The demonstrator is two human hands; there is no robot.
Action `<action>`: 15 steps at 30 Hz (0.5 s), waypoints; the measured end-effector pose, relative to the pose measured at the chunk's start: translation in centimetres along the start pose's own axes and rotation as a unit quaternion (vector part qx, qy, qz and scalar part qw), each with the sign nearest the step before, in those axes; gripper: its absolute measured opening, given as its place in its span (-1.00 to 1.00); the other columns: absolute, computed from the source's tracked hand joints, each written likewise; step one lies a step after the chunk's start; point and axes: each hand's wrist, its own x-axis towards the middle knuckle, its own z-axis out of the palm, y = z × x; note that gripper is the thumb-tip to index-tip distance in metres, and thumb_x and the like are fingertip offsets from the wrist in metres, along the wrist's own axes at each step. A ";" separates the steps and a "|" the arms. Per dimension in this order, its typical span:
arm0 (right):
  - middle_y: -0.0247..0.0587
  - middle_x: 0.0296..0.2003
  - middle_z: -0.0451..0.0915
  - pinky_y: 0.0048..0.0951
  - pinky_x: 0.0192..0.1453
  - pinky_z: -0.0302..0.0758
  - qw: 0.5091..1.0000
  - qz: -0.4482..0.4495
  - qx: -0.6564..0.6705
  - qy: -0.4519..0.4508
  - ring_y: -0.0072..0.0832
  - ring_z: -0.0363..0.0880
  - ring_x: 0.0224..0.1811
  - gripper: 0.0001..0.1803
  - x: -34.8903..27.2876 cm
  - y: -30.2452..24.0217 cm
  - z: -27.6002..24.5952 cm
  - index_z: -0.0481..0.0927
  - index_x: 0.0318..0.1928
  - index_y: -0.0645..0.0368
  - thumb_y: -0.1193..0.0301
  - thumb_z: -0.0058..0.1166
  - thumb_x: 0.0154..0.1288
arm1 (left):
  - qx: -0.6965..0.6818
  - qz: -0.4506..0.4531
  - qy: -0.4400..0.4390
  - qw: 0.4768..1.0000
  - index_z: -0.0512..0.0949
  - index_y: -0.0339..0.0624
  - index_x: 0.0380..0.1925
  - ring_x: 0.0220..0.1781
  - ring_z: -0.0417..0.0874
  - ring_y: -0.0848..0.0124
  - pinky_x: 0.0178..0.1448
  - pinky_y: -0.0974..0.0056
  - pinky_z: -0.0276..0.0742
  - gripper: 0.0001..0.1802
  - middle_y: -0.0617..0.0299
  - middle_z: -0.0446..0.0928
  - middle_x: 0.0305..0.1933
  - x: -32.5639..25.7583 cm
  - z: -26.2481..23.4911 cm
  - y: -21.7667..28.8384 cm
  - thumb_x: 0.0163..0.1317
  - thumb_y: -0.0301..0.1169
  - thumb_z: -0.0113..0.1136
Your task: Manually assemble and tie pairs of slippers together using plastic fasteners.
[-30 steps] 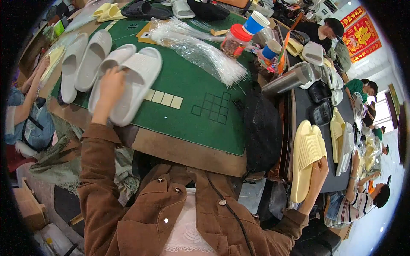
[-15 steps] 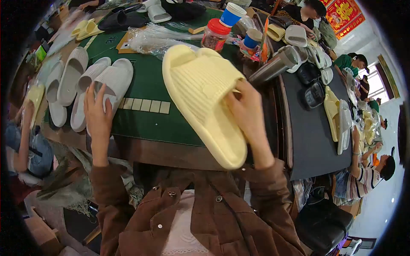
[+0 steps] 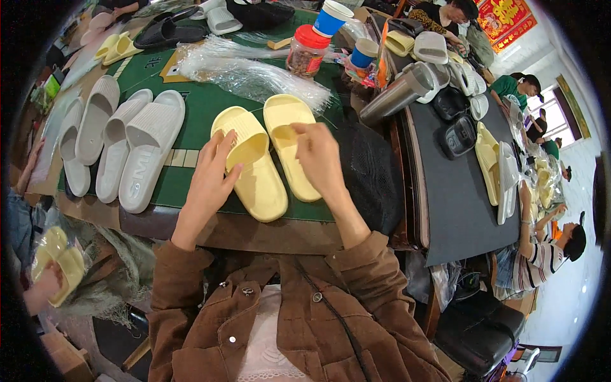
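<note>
A pair of pale yellow slide slippers lies on the green mat in front of me, toes pointing away. Beside the left yellow slipper is my left hand, fingers apart, its fingertips at the edge of the ribbed strap. Over the foot opening of the right yellow slipper my right hand is closed, curled fingers at the strap's rear edge. The grip itself is partly hidden by the hand. Left of the pair, several grey slippers stand side by side on the mat.
Clear plastic bags lie behind the yellow pair. A red-lidded jar with a blue paper cup on top stands farther back. A steel tumbler leans at the right, near a black-topped table. At left, another person's hand holds bagged yellow slippers.
The yellow slippers came down from my right hand's raised hold and now lie side by side on the mat. My left hand moved right from the grey slippers to the yellow pair.
</note>
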 end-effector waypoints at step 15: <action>0.18 -0.25 0.53 -0.21 -0.09 0.50 0.989 0.048 -0.115 -0.073 0.01 0.54 -0.19 -0.72 -3.6 -0.7 -4.7 0.51 -0.05 0.38 0.55 -0.11 0.25 | 0.003 0.021 0.023 0.999 0.24 -0.28 0.24 0.38 0.18 -0.02 0.42 0.09 0.12 -0.34 -0.11 0.16 0.34 -1.9 1.7 1.2 0.03 -0.73 -0.12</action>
